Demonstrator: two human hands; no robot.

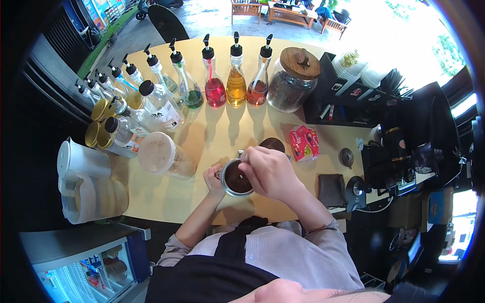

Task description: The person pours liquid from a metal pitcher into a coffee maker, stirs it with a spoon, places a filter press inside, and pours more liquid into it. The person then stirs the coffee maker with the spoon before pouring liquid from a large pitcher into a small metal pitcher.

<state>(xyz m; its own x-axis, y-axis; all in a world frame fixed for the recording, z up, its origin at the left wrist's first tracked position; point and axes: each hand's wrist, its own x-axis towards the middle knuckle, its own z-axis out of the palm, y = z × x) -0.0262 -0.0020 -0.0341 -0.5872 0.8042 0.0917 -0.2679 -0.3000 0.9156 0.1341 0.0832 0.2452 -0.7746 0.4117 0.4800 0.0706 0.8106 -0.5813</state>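
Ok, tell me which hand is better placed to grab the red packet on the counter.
The right hand. It hovers over the metal cup, on the same side as the red packet. The left hand grips the cup from the far side and looks needed to steady it.

The person's left hand (213, 180) is curled in a closed grip, its forearm running near and left toward the body. The right hand (268, 171) sits just right of it, fingers bent downward and pinched together, its forearm angling back to the right.
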